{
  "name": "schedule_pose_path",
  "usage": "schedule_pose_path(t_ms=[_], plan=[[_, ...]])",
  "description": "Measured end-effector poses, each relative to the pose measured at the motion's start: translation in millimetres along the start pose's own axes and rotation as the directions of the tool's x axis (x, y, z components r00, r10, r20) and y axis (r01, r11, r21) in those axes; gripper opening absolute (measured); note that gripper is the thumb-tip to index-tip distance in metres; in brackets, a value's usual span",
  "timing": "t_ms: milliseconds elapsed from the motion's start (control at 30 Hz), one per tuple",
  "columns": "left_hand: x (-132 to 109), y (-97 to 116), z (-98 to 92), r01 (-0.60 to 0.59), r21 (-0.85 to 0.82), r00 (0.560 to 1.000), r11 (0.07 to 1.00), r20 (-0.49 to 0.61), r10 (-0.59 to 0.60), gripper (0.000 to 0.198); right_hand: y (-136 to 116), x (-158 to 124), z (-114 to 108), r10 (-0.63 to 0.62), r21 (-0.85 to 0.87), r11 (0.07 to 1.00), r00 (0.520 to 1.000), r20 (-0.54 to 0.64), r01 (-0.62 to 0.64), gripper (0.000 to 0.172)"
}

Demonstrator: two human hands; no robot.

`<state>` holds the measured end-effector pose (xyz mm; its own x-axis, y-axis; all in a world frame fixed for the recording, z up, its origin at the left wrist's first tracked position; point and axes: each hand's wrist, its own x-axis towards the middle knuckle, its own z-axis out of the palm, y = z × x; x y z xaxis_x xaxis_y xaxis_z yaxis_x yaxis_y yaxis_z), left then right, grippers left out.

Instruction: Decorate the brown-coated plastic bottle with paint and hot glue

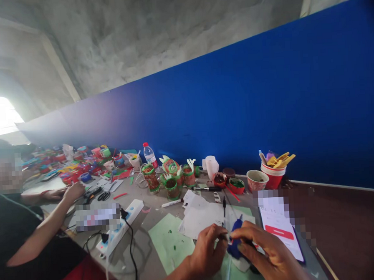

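My left hand and my right hand meet at the fingertips low in the view, each in a pinch. Whatever is between the fingertips is small and pale, too indistinct to name. Just behind the right fingers is a blue tool with a pointed nozzle, which looks like a glue gun; the right hand partly covers it, and I cannot tell whether they touch. Under the hands lie a green sheet with dark green spots and torn white paper. A black pen lies beyond the fingertips.
A phone lies at right, a power strip with black plugs at left. Behind stand painted cups, a water bottle, a paper cup and a red bucket of yellow tools. Another person's arm works at far left.
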<state>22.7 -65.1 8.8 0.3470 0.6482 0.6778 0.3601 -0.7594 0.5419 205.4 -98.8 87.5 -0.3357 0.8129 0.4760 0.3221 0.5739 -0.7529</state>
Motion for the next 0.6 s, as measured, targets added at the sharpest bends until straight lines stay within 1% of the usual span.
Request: schedule_pose_path(t_ms=[100,267,300,367,467,533,567,600], plan=[[4.5,4.2,-2.0,0.087,-0.032,0.996,0.996,-0.024,-0.088,0.015,2.8,1.9,-5.1,-0.025,-0.009,1.000,1.000,0.009,0.025,0.018],[8.7,14.5,-5.6,0.154,-0.083,0.988,0.985,-0.019,-0.156,0.015,6.6,4.4,-11.7,0.100,-0.018,0.995,0.991,0.090,-0.099,0.027],[8.4,16.7,-7.4,0.172,-0.085,0.985,0.981,-0.008,-0.173,0.016,6.3,4.8,-12.9,0.111,-0.025,0.994,0.989,0.094,-0.110,0.027],[7.2,20.6,-13.7,0.189,-0.072,0.982,0.979,0.017,-0.188,0.017,5.1,5.4,-15.4,0.096,-0.041,0.995,0.992,0.081,-0.093,0.025],[6.4,21.2,-32.5,0.163,-0.036,0.986,0.986,0.030,-0.161,0.021,3.0,5.9,-20.8,0.047,-0.093,0.995,0.997,0.062,-0.041,0.022],[8.5,14.3,-51.2,0.219,-0.008,0.976,0.976,0.002,-0.219,0.023,1.6,6.3,-25.7,0.043,-0.141,0.990,0.997,0.065,-0.033,0.020],[10.8,8.0,-62.0,0.281,0.003,0.958,0.960,-0.052,-0.281,0.023,0.8,6.7,-28.4,0.049,-0.155,0.987,0.997,0.057,-0.039,0.022],[13.7,-0.1,-73.3,0.368,0.025,0.921,0.929,-0.147,-0.361,0.023,0.2,7.1,-31.1,0.051,-0.157,0.987,0.998,0.033,-0.045,0.024]])
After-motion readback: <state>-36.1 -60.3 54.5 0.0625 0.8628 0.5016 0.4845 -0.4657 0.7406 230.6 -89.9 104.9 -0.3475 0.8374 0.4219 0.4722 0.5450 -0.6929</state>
